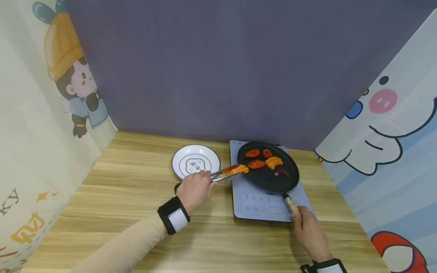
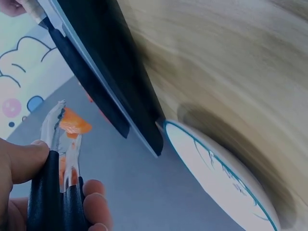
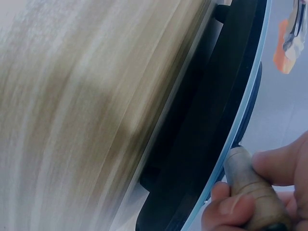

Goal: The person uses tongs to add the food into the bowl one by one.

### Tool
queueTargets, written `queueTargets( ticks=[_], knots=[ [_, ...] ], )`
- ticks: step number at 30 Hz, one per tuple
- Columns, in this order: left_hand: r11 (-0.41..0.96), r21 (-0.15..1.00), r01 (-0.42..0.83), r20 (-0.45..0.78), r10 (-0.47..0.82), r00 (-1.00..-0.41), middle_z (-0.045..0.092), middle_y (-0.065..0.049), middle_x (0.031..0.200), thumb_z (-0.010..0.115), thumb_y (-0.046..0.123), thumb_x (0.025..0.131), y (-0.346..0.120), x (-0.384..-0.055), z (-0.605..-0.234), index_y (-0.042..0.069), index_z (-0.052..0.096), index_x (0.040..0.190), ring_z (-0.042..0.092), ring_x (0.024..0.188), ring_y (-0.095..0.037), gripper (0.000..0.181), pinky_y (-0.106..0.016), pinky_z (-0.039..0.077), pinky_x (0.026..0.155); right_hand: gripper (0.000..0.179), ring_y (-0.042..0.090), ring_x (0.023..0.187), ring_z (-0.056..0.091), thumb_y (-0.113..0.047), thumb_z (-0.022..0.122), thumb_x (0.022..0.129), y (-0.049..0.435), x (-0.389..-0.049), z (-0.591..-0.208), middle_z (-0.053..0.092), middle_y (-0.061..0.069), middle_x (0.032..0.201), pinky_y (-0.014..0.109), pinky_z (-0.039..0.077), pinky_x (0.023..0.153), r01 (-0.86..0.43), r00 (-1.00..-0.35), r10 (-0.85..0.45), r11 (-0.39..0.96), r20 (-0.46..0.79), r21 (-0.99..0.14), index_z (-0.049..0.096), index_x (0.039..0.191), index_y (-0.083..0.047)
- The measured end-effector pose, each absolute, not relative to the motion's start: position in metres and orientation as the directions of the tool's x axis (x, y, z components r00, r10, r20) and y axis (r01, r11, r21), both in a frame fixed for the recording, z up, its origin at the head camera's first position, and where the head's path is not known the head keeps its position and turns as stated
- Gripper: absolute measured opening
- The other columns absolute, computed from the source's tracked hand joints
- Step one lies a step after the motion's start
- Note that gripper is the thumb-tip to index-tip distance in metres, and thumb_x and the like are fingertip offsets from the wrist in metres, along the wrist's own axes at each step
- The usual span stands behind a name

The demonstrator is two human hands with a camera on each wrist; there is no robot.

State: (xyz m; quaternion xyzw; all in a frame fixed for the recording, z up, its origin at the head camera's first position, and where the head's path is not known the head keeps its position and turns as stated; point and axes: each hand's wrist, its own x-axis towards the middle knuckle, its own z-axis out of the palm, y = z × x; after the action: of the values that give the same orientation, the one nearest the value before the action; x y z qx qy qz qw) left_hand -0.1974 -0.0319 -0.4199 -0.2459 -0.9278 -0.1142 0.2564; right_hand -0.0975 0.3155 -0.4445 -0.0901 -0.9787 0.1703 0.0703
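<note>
My left hand (image 1: 195, 191) grips black-handled metal tongs (image 2: 48, 187), whose tips pinch an orange piece of food (image 1: 239, 169) in the air between the plate and the pan. With my right hand (image 1: 311, 234) I hold the wooden handle (image 1: 292, 206) of a black frying pan (image 1: 269, 180). Several red and orange food pieces lie in the pan, among them an orange one (image 1: 274, 162) and a dark red curved one (image 1: 282, 173). Left of the pan, a white plate (image 1: 177, 167) with a blue rim sits partly behind the left hand and tongs.
Under the pan is a flat induction cooker (image 1: 247, 212) on the wooden table (image 1: 136, 182). A grey-purple panel (image 1: 205, 76) closes off the back. Printed cartoon curtains hang on the left (image 1: 37, 125) and right (image 1: 403, 182).
</note>
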Motion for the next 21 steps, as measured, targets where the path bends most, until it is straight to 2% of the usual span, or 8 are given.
queueTargets(
  ticks=[8,15,21],
  knots=[
    [0.827,0.067,0.558,0.535,0.442,-0.72,0.056,-0.002,0.064,0.069,0.037,0.087,-0.017,-0.198,-0.421,0.008,0.061,0.077,0.054,0.051,-0.016,0.032,-0.031,0.042,0.042,0.029,0.023,0.066,0.048,-0.013,0.053,0.097,0.316,-0.098,-0.445,0.053,0.012,0.083,0.034,0.036,0.055,0.132,-0.973,0.188,0.927,0.132,-0.35,0.05,0.117,0.008],
    [0.82,0.054,0.57,0.478,0.48,-0.735,0.057,0.0,0.066,0.066,0.039,0.089,-0.003,-0.202,-0.419,0.01,0.064,0.079,0.054,0.053,-0.014,0.031,-0.029,0.042,0.043,0.03,0.023,0.068,0.048,-0.013,0.053,0.097,0.315,-0.098,-0.444,0.053,0.013,0.084,0.033,0.036,0.055,0.157,-0.973,0.205,0.924,0.105,-0.349,0.049,0.118,0.008],
    [0.807,0.054,0.588,0.478,0.496,-0.725,0.058,0.001,0.068,0.066,0.039,0.088,0.008,-0.207,-0.417,0.012,0.064,0.078,0.056,0.055,-0.015,0.029,-0.031,0.044,0.045,0.03,0.023,0.067,0.048,-0.013,0.053,0.097,0.315,-0.098,-0.444,0.053,0.013,0.084,0.033,0.036,0.055,0.158,-0.973,0.207,0.923,0.106,-0.351,0.05,0.118,0.008]
  ],
)
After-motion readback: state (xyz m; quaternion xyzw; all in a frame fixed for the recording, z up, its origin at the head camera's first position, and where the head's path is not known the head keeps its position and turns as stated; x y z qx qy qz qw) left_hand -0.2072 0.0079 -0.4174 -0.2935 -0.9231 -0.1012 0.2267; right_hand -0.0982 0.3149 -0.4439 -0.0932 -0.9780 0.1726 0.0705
